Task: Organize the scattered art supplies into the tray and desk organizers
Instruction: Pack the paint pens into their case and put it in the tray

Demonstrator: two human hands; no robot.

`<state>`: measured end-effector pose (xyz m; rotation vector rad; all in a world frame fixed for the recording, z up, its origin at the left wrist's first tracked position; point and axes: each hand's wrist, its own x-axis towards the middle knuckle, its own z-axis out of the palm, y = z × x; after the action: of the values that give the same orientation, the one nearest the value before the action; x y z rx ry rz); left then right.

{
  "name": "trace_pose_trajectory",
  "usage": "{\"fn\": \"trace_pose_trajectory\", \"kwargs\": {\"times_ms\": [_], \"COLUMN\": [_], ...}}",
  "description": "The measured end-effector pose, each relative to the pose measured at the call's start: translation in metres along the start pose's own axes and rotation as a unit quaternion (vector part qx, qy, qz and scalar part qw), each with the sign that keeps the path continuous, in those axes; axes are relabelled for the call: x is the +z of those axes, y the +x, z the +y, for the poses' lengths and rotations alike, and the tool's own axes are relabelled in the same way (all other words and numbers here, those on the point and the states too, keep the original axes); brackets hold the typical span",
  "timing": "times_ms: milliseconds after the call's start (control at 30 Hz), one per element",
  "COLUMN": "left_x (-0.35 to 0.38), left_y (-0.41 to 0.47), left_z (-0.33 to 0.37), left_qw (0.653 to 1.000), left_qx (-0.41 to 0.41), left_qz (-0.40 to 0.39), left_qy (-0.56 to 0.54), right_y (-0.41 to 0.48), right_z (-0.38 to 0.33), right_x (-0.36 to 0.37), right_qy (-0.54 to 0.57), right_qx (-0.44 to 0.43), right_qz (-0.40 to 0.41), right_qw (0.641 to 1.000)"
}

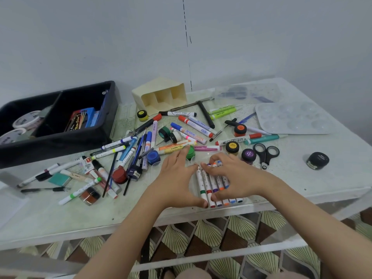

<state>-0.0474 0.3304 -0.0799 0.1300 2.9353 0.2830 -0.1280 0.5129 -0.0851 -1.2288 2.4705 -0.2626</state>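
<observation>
Your left fingers (pixel 181 155) lie straight and pressed together, tips over the green jar (pixel 191 155); the thumb meets the near end of the markers (pixel 213 185). Your right fingers (pixel 216 158) curl over the markers' far ends, with the thumb hooked at their near ends. The right hand (pixel 237 176) thus grips the row lengthwise, and the left hand (pixel 177 178) flanks it. The markers lie side by side near the counter's (pixel 322 178) front edge. Pens (pixel 128 150) and paint jars (pixel 232 147) lie scattered beyond. Scissors (pixel 265 154) lie right of the hands. The tray (pixel 60 146), far left, holds tape rolls (pixel 27 119) and a pencil box (pixel 80 119). The organizer (pixel 161 91) lies tipped beside it.
</observation>
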Motion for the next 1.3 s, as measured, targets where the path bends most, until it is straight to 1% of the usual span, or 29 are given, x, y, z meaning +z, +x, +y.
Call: {"fn": "trace_pose_trajectory", "kwargs": {"times_ms": [233,333,433,567,700,800,933,1100,1167,1233,1300], "left_x": [-0.018,-0.016,-0.012,-0.004,0.008,0.014,0.018,0.018,0.018,0.017,0.013], "left_y": [0.011,0.010,0.007,0.001,-0.005,-0.008,-0.008,-0.007,-0.006,-0.007,-0.008], "left_z": [0.019,0.020,0.014,0.005,-0.004,-0.008,-0.011,-0.012,-0.015,-0.019,-0.025], "left_qw": [0.992,0.991,0.994,0.998,0.999,0.998,0.997,0.995,0.994,0.990,0.983], "left_qx": [0.014,0.012,-0.001,-0.018,-0.019,-0.004,-0.004,-0.004,0.004,0.008,0.009], "left_qz": [-0.033,-0.034,-0.037,-0.040,-0.023,-0.013,-0.002,0.006,0.005,0.010,0.046], "left_qy": [0.121,0.129,0.101,0.040,-0.020,-0.060,-0.080,-0.101,-0.106,-0.141,-0.179], "right_y": [0.000,-0.001,-0.002,-0.006,-0.008,-0.007,-0.007,-0.001,0.004,0.011,0.020], "right_z": [-0.001,-0.003,-0.004,0.002,0.003,0.001,0.001,-0.003,-0.005,-0.007,-0.009], "right_x": [0.000,0.000,0.000,-0.001,0.002,0.002,0.002,-0.007,-0.015,-0.025,-0.037], "right_qy": [-0.013,-0.016,-0.006,0.045,0.035,0.026,0.008,0.002,0.012,0.031,0.044], "right_qx": [0.003,0.004,0.004,0.005,0.007,0.012,0.017,0.029,0.035,0.047,0.073], "right_qz": [0.004,0.003,-0.002,-0.016,-0.010,-0.003,-0.002,-0.020,-0.015,-0.024,-0.036], "right_qw": [1.000,1.000,1.000,0.999,0.999,1.000,1.000,0.999,0.999,0.998,0.996]}}
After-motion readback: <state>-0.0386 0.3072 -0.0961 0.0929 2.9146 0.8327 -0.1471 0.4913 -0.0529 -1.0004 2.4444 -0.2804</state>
